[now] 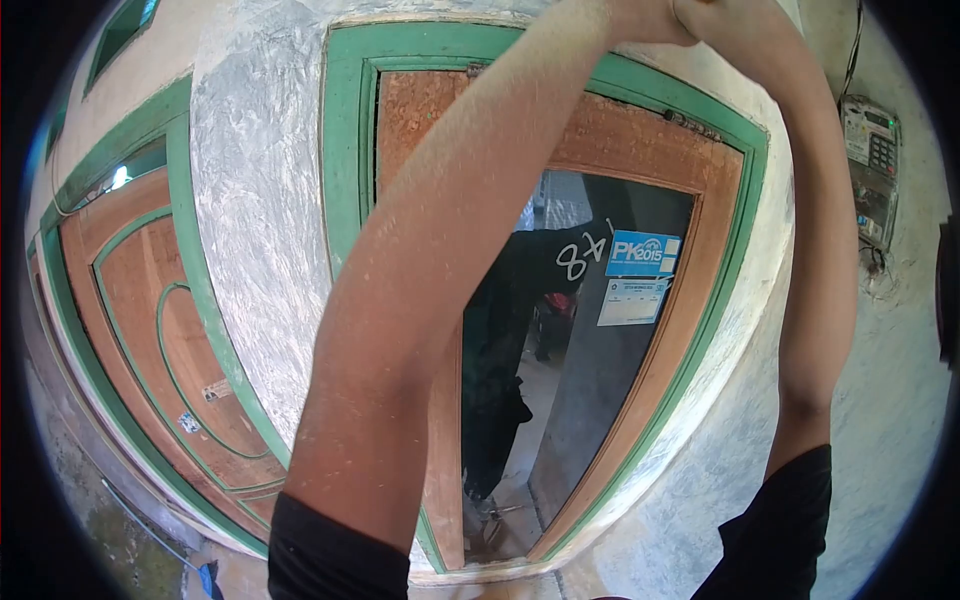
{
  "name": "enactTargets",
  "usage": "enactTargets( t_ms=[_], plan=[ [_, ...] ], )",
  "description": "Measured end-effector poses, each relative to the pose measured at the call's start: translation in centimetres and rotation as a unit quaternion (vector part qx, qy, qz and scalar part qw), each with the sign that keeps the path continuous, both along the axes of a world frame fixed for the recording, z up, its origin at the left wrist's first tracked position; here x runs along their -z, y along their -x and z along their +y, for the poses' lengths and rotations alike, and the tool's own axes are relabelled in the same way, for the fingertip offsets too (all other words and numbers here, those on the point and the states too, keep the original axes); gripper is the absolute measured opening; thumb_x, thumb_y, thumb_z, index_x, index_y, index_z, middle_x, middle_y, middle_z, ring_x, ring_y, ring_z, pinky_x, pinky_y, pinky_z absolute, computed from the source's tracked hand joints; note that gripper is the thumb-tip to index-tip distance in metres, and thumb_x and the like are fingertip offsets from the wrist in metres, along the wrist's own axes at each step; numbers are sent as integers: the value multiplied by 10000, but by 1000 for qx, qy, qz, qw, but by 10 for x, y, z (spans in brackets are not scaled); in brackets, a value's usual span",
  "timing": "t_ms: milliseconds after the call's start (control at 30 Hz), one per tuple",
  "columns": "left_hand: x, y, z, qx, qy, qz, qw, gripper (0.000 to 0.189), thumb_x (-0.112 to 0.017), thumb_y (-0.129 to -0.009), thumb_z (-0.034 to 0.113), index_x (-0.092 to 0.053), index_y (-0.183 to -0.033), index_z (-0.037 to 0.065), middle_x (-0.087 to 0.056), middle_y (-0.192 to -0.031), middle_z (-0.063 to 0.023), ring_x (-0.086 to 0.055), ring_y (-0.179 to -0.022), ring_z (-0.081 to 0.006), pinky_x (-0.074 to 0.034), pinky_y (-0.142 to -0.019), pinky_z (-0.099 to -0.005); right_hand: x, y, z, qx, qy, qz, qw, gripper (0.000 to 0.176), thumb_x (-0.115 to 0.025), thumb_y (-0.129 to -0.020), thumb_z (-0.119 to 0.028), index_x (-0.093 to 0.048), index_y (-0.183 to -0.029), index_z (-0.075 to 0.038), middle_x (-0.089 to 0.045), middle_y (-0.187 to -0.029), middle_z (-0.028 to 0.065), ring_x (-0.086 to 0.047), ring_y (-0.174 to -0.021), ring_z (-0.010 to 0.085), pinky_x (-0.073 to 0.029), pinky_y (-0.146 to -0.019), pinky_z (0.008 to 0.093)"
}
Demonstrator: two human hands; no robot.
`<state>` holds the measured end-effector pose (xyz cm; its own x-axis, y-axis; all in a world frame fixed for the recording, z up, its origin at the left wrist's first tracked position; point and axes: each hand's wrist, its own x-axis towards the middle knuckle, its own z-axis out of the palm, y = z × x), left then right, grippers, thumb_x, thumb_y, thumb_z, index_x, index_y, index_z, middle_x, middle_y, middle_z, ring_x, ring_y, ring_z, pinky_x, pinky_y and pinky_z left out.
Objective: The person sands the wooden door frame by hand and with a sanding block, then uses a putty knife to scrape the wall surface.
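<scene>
Both arms are raised in front of the green-framed window (pixel 725 230), and the hands meet at the top edge of the view. My left hand (pixel 650 22) is cut off by that edge, with only the wrist and part of the hand showing. Close against it, my right hand (pixel 722 22) is also mostly out of view. The fingers of both are hidden, so anything they hold cannot be seen. Behind the arms, the window's dark glass (pixel 590 400) carries a blue sticker (pixel 643 254) and a white label (pixel 630 301).
A wooden door (pixel 150 290) with green trim stands at the left. Rough grey-white wall (pixel 250 170) lies between door and window. An electricity meter (pixel 870 170) with a keypad hangs on the right wall. A blue-ended stick (pixel 208 578) is at the lower left.
</scene>
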<state>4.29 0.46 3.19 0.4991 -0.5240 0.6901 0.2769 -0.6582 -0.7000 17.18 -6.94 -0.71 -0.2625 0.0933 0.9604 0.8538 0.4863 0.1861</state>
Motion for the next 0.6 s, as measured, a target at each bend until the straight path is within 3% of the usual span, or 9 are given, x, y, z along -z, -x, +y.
enactTargets(
  t_ms=[167,233,267,333,400,467,533,600],
  plan=[
    [26,2,2,23,44,19,999,248,-694,-700,209,-642,-772,-23,-625,-780,-256,-638,-806,-429,-491,-630,-457,24,0,-2,29,8,0,1000,260,-612,-746,-136,-641,-785,119,-566,-652,311,-641,-579,264,-480,-567,389],
    [20,1,10,-115,-16,-21,993,264,-698,-701,227,-640,-772,-21,-618,-760,-255,-635,-794,-430,-489,-622,-457,15,-3,7,-20,-2,12,1000,255,-607,-748,-132,-637,-788,117,-549,-653,318,-637,-575,274,-479,-569,397],
    [9,1,11,-118,-16,-17,993,264,-698,-701,227,-640,-772,-21,-618,-760,-255,-635,-794,-430,-489,-622,-457,9,-4,12,-72,-4,27,997,249,-602,-750,-129,-634,-792,115,-533,-655,325,-634,-571,283,-477,-571,405],
    [-10,4,2,-108,-2,37,993,284,-711,-696,249,-642,-791,-10,-633,-797,-255,-628,-836,-442,-496,-647,-456,4,6,10,-59,-48,16,997,247,-591,-756,-128,-628,-800,112,-502,-651,331,-639,-569,299,-476,-577,425],
    [9,14,1,-133,43,14,990,289,-722,-685,268,-644,-799,15,-657,-852,-234,-622,-860,-444,-499,-680,-463,16,9,4,-71,6,19,997,250,-580,-755,-131,-623,-785,114,-485,-643,337,-633,-553,334,-474,-572,437],
    [32,24,-1,-58,40,57,996,278,-723,-674,274,-641,-780,30,-671,-883,-212,-621,-851,-439,-494,-695,-473,29,15,6,-97,-10,11,995,253,-577,-757,-132,-616,-775,118,-484,-646,336,-623,-552,366,-471,-566,435],
    [14,30,4,-71,24,59,995,298,-730,-682,293,-647,-835,50,-669,-888,-209,-623,-849,-435,-492,-700,-479,25,19,12,-102,-9,17,995,240,-575,-757,-122,-614,-772,115,-507,-665,335,-622,-573,387,-473,-569,432],
    [-8,35,0,-154,-87,18,984,305,-727,-698,285,-657,-902,70,-670,-881,-206,-626,-873,-430,-496,-713,-468,12,21,13,-101,-52,-2,994,238,-582,-757,-122,-612,-767,114,-521,-664,325,-619,-568,374,-474,-569,428]
  ],
)
